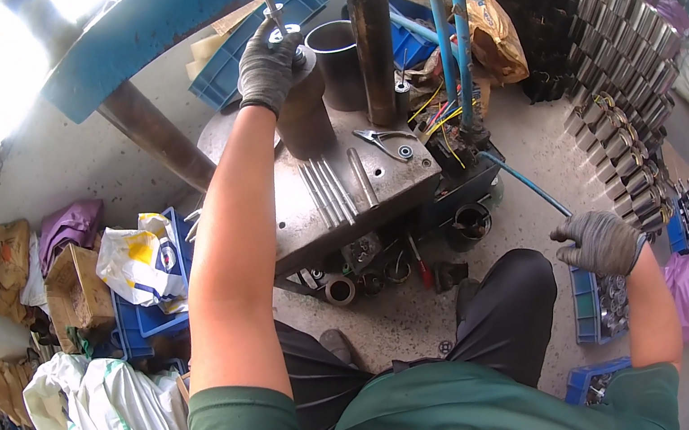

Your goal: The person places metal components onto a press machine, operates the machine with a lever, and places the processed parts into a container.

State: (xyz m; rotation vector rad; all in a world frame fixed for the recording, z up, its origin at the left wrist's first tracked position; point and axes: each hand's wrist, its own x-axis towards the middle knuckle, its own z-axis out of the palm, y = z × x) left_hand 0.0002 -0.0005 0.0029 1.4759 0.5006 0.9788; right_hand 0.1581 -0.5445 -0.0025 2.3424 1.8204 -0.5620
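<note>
My left hand (267, 68), in a grey work glove, reaches forward under the blue press frame. Its fingers are closed around a shiny round metal part (284, 35) on top of a dark metal cylinder (305, 117); a slim vertical rod meets the part from above. Out to the right, my gloved right hand (602, 243) is closed at the end of a long blue lever (531, 184) that slopes down from the press. Several slim metal rods (328, 192) lie side by side on the steel press table (304, 244), with pliers (387, 144) and a small ring (405, 152) to their right.
A wide dark tube (340, 79) stands behind the cylinder. The thick blue crossbeam (211, 14) and steel columns (374, 37) frame the work spot. Stacked metal sleeves (616, 15) line the right side. Blue crates (592, 306) sit low right; white sacks (116, 426) lie left.
</note>
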